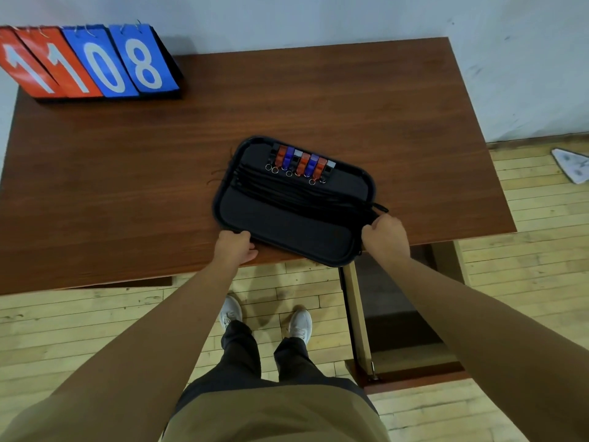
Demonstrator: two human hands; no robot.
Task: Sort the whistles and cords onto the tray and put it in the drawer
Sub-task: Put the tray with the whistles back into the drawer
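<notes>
Black tray (223,199) sits at the desk's (127,186) near edge, one corner overhanging. The left hand (236,247) and right hand (385,237) each grip an end. Whistles (301,162) line its far side, with cords (287,189) bundled across the middle. A flip scoreboard (92,62) stands at the far left corner, and an open drawer (401,333) juts out below right.

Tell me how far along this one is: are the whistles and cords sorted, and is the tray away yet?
Sorting looks done: the whistles sit in a row at the far side of the tray, the cords lie bundled along its middle. In hand: left hand and right hand grip the tray at either end, its edge overhanging the table. Left: setting it in the open drawer below.
</notes>
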